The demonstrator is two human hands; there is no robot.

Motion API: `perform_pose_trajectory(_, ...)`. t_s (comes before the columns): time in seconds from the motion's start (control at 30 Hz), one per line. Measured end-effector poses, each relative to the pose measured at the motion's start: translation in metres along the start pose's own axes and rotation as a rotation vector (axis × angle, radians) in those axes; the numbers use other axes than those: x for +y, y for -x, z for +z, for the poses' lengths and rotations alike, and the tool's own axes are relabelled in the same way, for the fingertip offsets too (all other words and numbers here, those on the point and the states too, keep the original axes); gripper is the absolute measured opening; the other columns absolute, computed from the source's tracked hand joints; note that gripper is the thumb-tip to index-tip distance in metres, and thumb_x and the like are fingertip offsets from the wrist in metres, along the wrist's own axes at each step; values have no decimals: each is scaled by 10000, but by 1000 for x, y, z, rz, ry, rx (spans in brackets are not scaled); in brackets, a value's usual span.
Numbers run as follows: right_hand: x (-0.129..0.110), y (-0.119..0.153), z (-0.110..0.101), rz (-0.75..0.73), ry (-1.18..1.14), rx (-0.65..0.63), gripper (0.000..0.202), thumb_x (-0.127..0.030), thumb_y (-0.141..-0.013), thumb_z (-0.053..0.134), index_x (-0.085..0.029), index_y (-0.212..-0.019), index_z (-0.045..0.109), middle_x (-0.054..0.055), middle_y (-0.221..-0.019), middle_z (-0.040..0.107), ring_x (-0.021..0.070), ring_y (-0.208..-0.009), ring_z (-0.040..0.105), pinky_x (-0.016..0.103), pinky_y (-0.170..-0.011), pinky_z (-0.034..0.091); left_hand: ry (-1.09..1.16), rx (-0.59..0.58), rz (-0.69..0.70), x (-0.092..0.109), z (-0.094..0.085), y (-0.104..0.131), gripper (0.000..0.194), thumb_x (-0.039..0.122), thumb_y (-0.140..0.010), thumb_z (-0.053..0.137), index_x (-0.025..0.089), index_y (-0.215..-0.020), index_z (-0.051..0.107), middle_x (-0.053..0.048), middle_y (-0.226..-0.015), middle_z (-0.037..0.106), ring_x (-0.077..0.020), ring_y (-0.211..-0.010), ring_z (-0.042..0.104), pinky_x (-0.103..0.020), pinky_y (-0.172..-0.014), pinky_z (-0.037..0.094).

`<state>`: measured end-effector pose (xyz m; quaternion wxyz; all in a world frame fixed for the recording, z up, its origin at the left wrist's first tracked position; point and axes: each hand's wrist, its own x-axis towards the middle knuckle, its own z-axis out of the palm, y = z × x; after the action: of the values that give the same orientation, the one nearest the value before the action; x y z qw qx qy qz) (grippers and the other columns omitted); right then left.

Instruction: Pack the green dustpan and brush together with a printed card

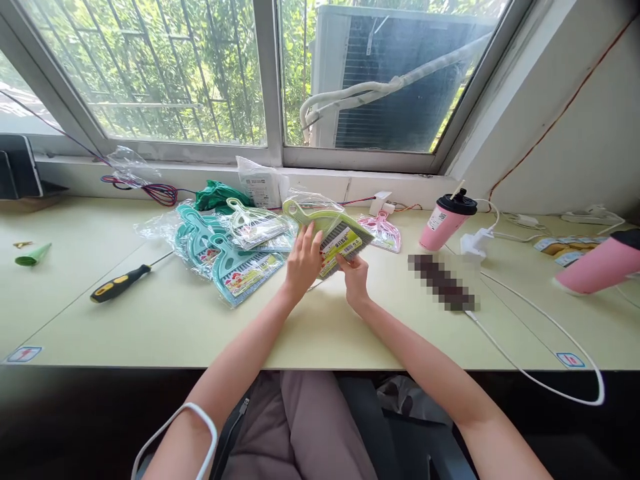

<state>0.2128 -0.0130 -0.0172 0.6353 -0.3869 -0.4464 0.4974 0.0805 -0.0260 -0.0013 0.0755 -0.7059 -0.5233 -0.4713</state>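
Desk (150, 327) pale green, under window (200, 73); hands hold dustpan set (333, 237).

screwdriver (120, 282) left of brush sets (235, 257), cup (447, 220) right

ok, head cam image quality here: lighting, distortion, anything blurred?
Head view: daylight through the window lights the table evenly, with soft shadows; wide-angle warp bows the window frame and table edge; a pixelated patch hides one item; the green dustpan set in both hands stays sharp.
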Motion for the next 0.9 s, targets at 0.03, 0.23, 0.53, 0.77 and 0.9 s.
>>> perform_pose_trajectory(0.03, 0, 0, 0, -3, 2, 11, 340, -440, -608, 771, -202, -828, 670, 29, -858, 725, 203, -806, 621, 330, -713, 507, 3, -15, 6, 2, 2, 1, 466, 171, -911, 420, 182, -1371, 492, -92, -1550, 360, -277, -1460, 280, -469, -1186, 291)
perform_pose_trajectory(0.23, 3, -2, -1, -15, -10, 79, 325, -432, -627, 747, -185, -822, 661, 22, -815, 710, 184, -767, 613, 316, -695, 506, -169, -101, 68, 14, 7, 6, 526, 158, -922, 417, 196, -1446, 430, -105, -1578, 292, -312, -1459, 268, -518, -1160, 326)
perform_pose_trajectory(0.53, 0, -11, -4, 7, -121, 105, 342, -392, -634, 765, -179, -882, 667, 47, -923, 727, 204, -874, 642, 334, -740, 534, -247, -154, 189, 16, 12, 8, 504, 158, -928, 428, 219, -1428, 441, -130, -1561, 330, -305, -1455, 283, -515, -1150, 332)
perform_pose_trajectory(0.77, -14, -16, -11, 71, -327, -18, 338, -370, -651, 796, -197, -909, 664, 55, -1028, 722, 238, -989, 660, 388, -837, 557, 281, 544, -120, -4, 10, 3, 511, 407, -910, 499, 227, -1373, 381, -131, -1562, 273, -246, -1476, 214, -484, -1218, 103)
perform_pose_trajectory(0.9, -20, -23, -18, 143, -334, -195, 377, -383, -630, 829, -195, -928, 692, 60, -1027, 733, 250, -1009, 670, 386, -870, 549, 962, 513, -773, -22, 4, -19, 383, 388, -925, 450, 228, -1273, 452, -111, -1422, 449, -217, -1372, 390, -437, -1161, 266)
